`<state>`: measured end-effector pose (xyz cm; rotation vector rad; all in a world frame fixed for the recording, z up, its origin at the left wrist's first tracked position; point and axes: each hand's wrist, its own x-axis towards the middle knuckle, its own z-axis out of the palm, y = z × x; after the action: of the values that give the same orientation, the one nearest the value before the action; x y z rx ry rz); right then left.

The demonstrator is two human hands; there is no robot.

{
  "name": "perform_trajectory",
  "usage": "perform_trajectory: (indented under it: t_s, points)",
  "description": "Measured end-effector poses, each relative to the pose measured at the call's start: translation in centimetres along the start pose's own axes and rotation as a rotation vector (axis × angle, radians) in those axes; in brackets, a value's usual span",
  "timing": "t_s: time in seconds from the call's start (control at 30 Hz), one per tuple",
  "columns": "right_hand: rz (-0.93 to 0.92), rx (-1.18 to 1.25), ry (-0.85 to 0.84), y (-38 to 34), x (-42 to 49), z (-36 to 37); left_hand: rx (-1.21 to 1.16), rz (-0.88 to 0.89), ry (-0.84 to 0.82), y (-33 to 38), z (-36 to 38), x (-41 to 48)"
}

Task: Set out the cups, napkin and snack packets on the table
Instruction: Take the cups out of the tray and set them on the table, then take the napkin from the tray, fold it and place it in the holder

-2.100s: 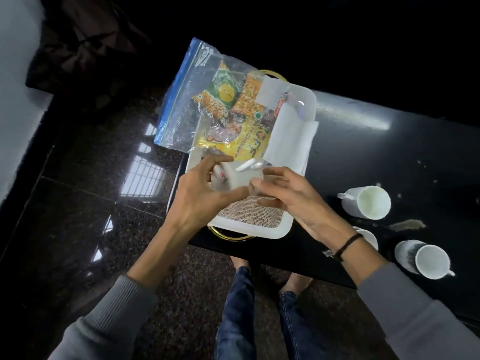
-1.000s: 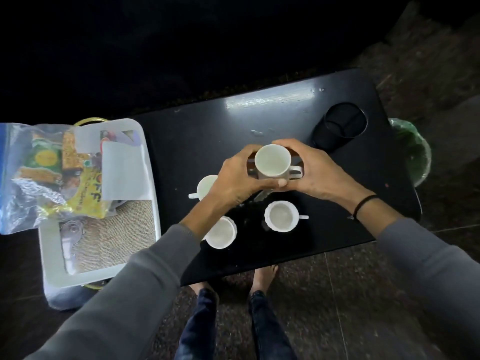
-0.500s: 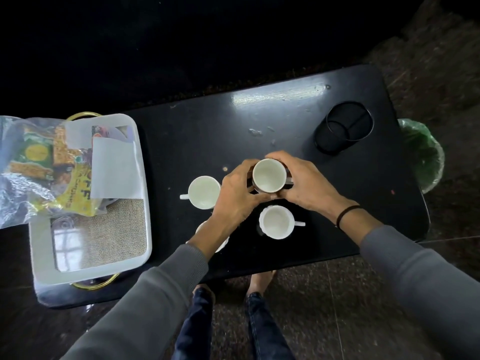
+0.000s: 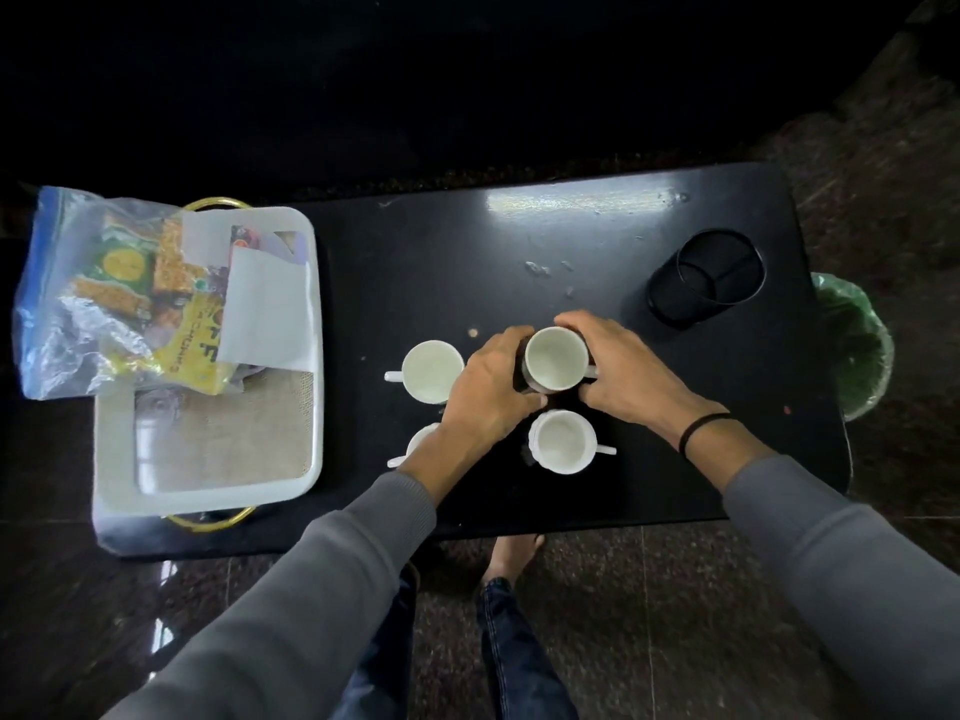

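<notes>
Both hands are closed around one white ceramic cup [image 4: 555, 359] standing upright on the glossy black tabletop [image 4: 467, 262]: the left hand [image 4: 488, 392] wraps its left wall, the right hand [image 4: 618, 371] covers its right wall, where a handle stub shows between the fingers. Whether the base bears fully on the table cannot be told. Three more white cups are set out: one just left of the held cup [image 4: 432, 370], handle pointing left; one just nearer the person [image 4: 563, 442], handle pointing right; a fourth largely hidden under the left wrist [image 4: 420, 445]. The remaining items lie well to the left, in the white plastic tray [image 4: 311, 418] at the table's left end: a folded white paper napkin [image 4: 265, 309], its long axis running away from the person, and a clear zip bag of yellow and green snack packets [image 4: 119, 283] overhanging the tray's left rim. Judgement: cup placement appears nearly complete; the next reach goes leftward, and the left hand is nearer the tray. A black mesh cylindrical holder [image 4: 706, 275] stands apart on the right, clear of that path.
</notes>
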<state>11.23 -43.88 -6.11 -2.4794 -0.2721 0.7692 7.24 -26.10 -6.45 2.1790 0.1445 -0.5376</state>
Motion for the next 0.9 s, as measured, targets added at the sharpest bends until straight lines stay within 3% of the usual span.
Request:
perform_trajectory:
  t_s: [0.4, 0.67, 0.9]
  points:
    - [-0.073, -0.146, -0.075, -8.4, -0.3, -4.6, 0.064, -0.027, 0.067, 1.5, -7.5, -3.3]
    - [-0.188, -0.123, -0.054, -17.8, 3.5, -1.6, 0.023, -0.06, 0.196, -2.1, -14.6, -4.8]
    - [-0.208, -0.073, -0.052, -26.0, 9.5, 4.0, 0.39, -0.29, 0.34, -9.8, -21.6, -3.8]
